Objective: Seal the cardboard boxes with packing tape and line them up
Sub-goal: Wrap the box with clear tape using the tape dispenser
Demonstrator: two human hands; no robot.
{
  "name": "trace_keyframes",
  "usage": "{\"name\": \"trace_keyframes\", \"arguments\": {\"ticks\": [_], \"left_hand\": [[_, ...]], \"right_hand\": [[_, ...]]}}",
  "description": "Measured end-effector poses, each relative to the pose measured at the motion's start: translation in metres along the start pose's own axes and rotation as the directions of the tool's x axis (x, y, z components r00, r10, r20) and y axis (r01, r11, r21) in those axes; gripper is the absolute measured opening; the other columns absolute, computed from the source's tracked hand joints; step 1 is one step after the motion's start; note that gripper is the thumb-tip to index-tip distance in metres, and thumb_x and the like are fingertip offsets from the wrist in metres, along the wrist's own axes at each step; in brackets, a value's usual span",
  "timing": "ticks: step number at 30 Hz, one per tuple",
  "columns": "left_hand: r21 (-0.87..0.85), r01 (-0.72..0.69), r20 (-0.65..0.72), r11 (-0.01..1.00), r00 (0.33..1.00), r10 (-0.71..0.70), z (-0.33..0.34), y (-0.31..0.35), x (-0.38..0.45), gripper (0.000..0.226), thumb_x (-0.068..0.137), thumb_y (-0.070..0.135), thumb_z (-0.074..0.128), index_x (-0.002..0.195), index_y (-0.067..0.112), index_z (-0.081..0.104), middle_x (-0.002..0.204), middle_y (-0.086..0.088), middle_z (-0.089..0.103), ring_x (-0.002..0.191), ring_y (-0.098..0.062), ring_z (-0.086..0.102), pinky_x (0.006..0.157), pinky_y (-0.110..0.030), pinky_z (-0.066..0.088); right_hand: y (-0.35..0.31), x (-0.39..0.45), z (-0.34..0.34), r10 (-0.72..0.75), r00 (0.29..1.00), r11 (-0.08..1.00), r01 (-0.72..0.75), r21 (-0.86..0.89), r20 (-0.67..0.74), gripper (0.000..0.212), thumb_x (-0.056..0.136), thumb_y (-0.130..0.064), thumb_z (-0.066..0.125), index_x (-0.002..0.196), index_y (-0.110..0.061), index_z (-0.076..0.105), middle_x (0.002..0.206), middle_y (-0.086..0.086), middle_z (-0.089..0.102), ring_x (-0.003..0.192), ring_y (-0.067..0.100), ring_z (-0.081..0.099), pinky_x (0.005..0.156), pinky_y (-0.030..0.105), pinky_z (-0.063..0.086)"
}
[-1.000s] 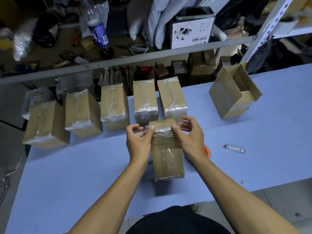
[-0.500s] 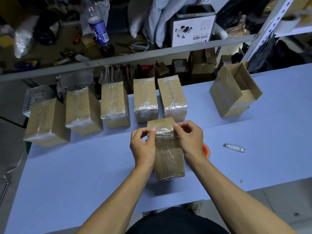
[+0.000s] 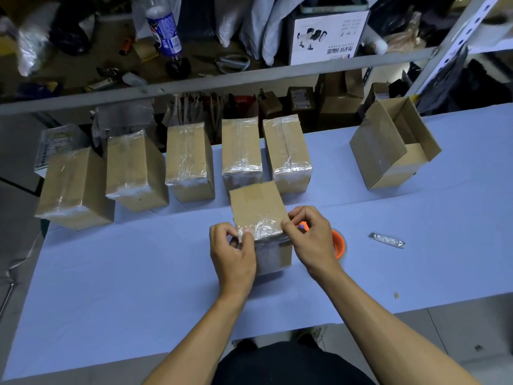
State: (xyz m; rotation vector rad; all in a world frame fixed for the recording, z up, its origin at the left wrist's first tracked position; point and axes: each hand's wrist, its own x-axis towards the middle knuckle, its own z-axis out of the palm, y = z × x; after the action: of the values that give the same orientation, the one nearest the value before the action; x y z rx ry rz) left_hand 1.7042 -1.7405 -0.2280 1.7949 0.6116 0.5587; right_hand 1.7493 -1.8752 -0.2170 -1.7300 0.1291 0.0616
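Landmark: box in hand, standing on the blue table, just in front of the row of sealed boxes.
Left hand: fingers curled, pinching the clear tape against the box's near left top corner.
Right hand: likewise curled, pinching at the near right top corner. Both hands clamped on the same box, one per side.
Reason for hold (judged): pressing the tape ends down over the near edge so the seal lies flat; the two-sided grip also kept the box from sliding.
Sealed row: five taped boxes behind and to the left of the box in hand, side by side, small gaps between.
Open box: behind and well to the right, flaps up, not yet sealed.
Tape roll: orange, just right of the box, mostly hidden by the right hand.
Foil-like strip: farther right on the table; could not identify.
Obstructions: the nearest sealed box stood just behind the box in hand; a free slot lay right of it.
Shelf: behind the row, cluttered.
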Motion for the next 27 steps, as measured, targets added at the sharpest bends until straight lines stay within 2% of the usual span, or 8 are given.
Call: {"name": "trace_keyframes", "arguments": {"ticks": [5, 9, 12, 17, 20, 22, 25, 27], "left_hand": [[-0.135, 0.172, 0.113, 0.976, 0.981, -0.157, -0.002, -0.015, -0.020, 0.035, 0.085, 0.005, 0.060, 0.115, 0.014, 0.044, 0.119, 0.002, 0.050, 0.105, 0.002, 0.055, 0.086, -0.014, 0.049], [-0.094, 0.286, 0.330, 0.954, 0.913, -0.241, 0.000, -0.025, -0.024, 0.063, 0.085, 0.037, 0.063, 0.142, 0.026, 0.038, 0.136, 0.013, 0.054, 0.121, -0.001, 0.055, 0.092, -0.016, 0.047], [-0.063, 0.286, 0.357, 0.956, 0.901, -0.246, -0.001, -0.022, -0.022, 0.055, 0.085, 0.049, 0.058, 0.137, 0.036, 0.047, 0.121, 0.022, 0.064, 0.108, 0.005, 0.060, 0.087, -0.015, 0.048], [-0.110, 0.364, 0.290, 0.925, 0.902, -0.321, -0.001, -0.017, -0.018, 0.028, 0.087, 0.033, 0.060, 0.113, 0.042, 0.065, 0.105, 0.022, 0.071, 0.101, -0.002, 0.066, 0.084, -0.021, 0.051], [-0.193, 0.435, 0.288, 0.879, 0.882, -0.373, 0.001, -0.014, -0.019, 0.026, 0.094, 0.021, 0.062, 0.112, 0.038, 0.067, 0.108, 0.017, 0.073, 0.102, -0.006, 0.067, 0.082, -0.019, 0.050], [-0.133, 0.425, 0.292, 0.895, 0.880, -0.374, 0.000, -0.012, -0.019, 0.028, 0.096, 0.027, 0.058, 0.122, 0.037, 0.063, 0.112, 0.018, 0.071, 0.104, -0.005, 0.065, 0.084, -0.021, 0.051], [-0.049, 0.398, 0.304, 0.916, 0.880, -0.366, -0.008, -0.001, -0.008, 0.033, 0.094, 0.032, 0.060, 0.127, 0.030, 0.062, 0.113, 0.013, 0.071, 0.105, -0.009, 0.065, 0.089, -0.029, 0.052], [-0.098, 0.410, 0.406, 0.907, 0.848, -0.340, -0.019, 0.008, 0.007, 0.028, 0.091, 0.028, 0.067, 0.119, 0.021, 0.067, 0.108, 0.009, 0.074, 0.100, -0.009, 0.068, 0.083, -0.025, 0.054]], "right_hand": [[0.014, -0.013, -0.004, 0.094, 0.994, 0.995, -0.096, 0.038, 0.061, 0.024, 0.083, 0.004, 0.067, 0.099, -0.011, 0.059, 0.102, 0.004, 0.061, 0.089, 0.008, 0.058, 0.074, 0.014, 0.048], [0.021, -0.022, 0.003, 0.026, 0.985, 0.995, -0.009, -0.097, 0.171, 0.046, 0.083, -0.022, 0.077, 0.124, -0.020, 0.056, 0.119, -0.011, 0.061, 0.105, 0.001, 0.058, 0.086, 0.015, 0.046], [0.020, -0.022, 0.005, -0.020, 0.987, 0.988, 0.044, -0.148, 0.157, 0.046, 0.083, -0.029, 0.077, 0.125, -0.027, 0.056, 0.120, -0.014, 0.061, 0.109, 0.001, 0.057, 0.089, 0.016, 0.045], [0.026, -0.017, -0.008, 0.050, 0.970, 0.998, -0.043, -0.036, 0.238, 0.041, 0.094, -0.023, 0.063, 0.134, -0.028, 0.061, 0.126, -0.011, 0.066, 0.118, 0.010, 0.061, 0.102, 0.042, 0.049], [0.024, -0.017, -0.007, 0.093, 0.959, 0.990, -0.117, 0.075, 0.266, 0.041, 0.098, -0.012, 0.058, 0.133, -0.034, 0.059, 0.129, -0.014, 0.064, 0.123, 0.006, 0.058, 0.103, 0.030, 0.046], [0.021, -0.021, -0.007, 0.112, 0.938, 0.984, -0.150, 0.093, 0.328, 0.046, 0.098, -0.012, 0.058, 0.136, -0.037, 0.051, 0.135, -0.020, 0.057, 0.126, -0.001, 0.053, 0.099, 0.019, 0.043], [0.020, -0.020, -0.013, 0.090, 0.898, 0.996, -0.072, -0.057, 0.431, 0.073, 0.088, -0.006, 0.066, 0.142, -0.046, 0.037, 0.138, -0.024, 0.047, 0.123, -0.003, 0.051, 0.096, 0.018, 0.047], [0.008, -0.014, -0.018, 0.087, 0.899, 0.993, -0.044, -0.108, 0.430, 0.071, 0.089, -0.006, 0.068, 0.137, -0.049, 0.039, 0.133, -0.023, 0.049, 0.115, 0.000, 0.055, 0.087, 0.017, 0.051]]}}
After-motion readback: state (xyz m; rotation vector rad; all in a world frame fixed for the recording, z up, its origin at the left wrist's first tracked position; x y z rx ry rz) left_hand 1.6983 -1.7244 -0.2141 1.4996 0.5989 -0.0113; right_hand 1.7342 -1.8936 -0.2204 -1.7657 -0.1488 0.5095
